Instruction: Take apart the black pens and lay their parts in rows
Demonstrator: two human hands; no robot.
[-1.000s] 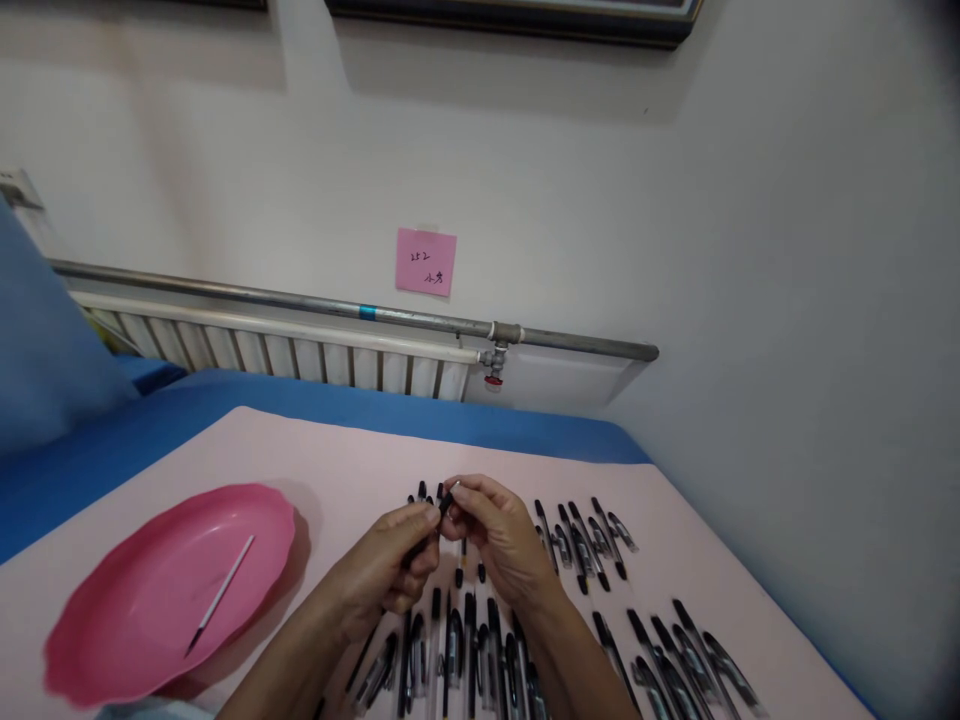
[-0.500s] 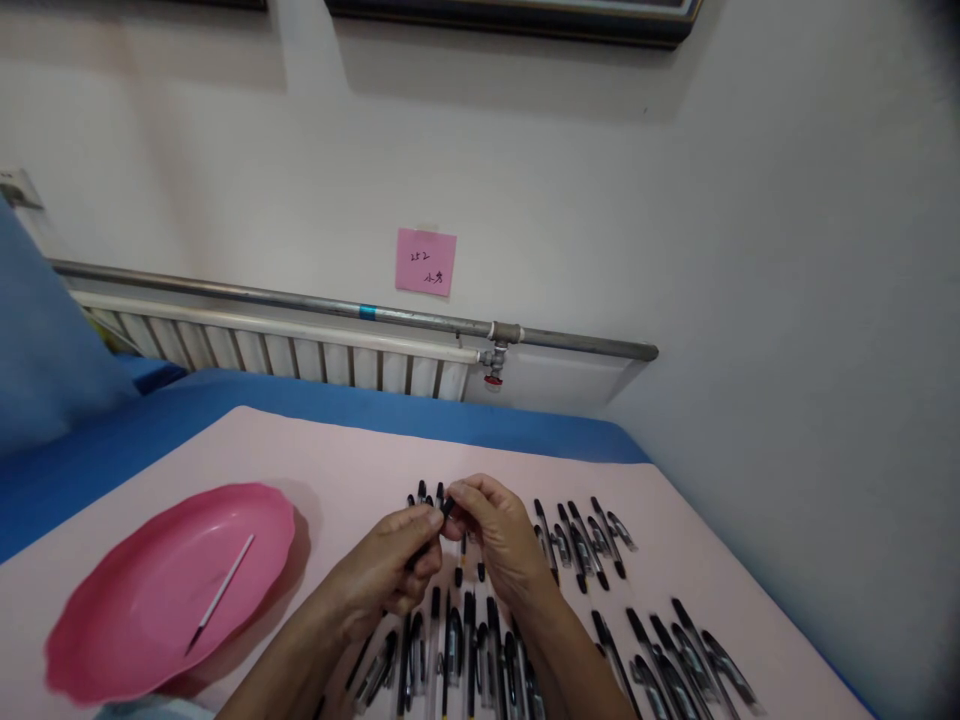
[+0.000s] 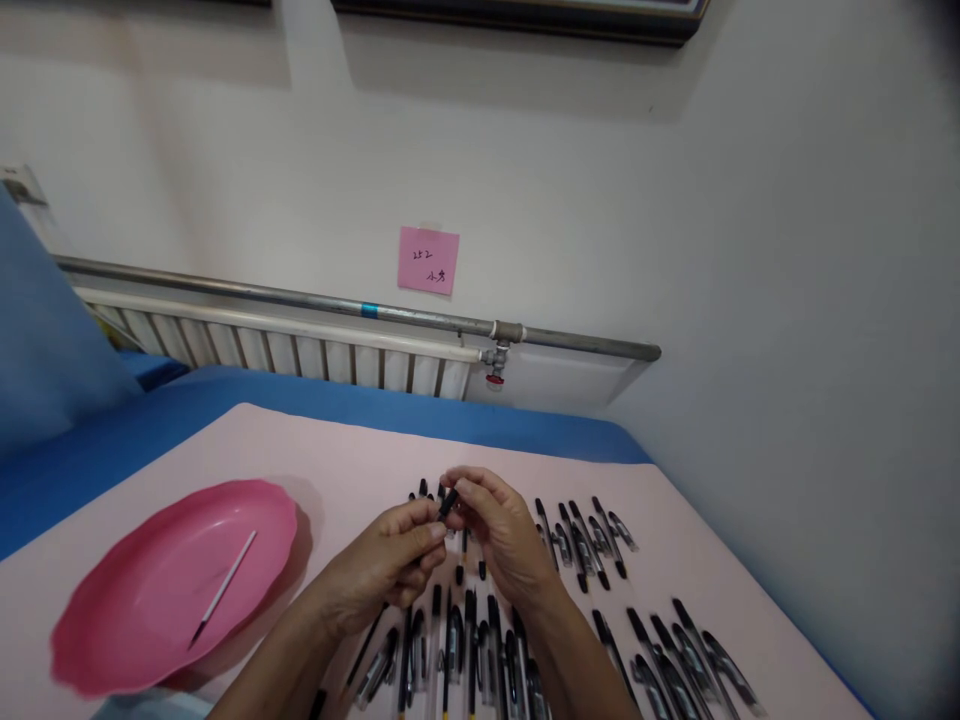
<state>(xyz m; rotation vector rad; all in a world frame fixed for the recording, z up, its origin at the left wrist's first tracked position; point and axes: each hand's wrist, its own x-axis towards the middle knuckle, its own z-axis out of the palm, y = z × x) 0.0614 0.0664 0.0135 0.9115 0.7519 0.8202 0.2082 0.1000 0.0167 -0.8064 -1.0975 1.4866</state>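
Above the middle of the pink sheet, my left hand (image 3: 397,560) and my right hand (image 3: 501,525) meet fingertip to fingertip. Between them is a pen (image 3: 448,503), of which only a short black end shows. My left thumb and fingers pinch it from below, and my right thumb and fingers close on its upper end. The rest of it is hidden by my hands. Under my wrists lie several black-and-clear pens and pen caps (image 3: 454,645), partly covered by my forearms.
A pink scalloped dish (image 3: 135,560) on the left holds one thin white refill (image 3: 223,588) with a dark tip. More pens and caps lie in groups at right (image 3: 577,540) and front right (image 3: 679,655). A radiator (image 3: 300,355) and pipe run along the wall behind.
My hands have shifted slightly, and more of the black pen end now shows between my fingertips. The view has moved a little; the dish and the loose pens lie as before.
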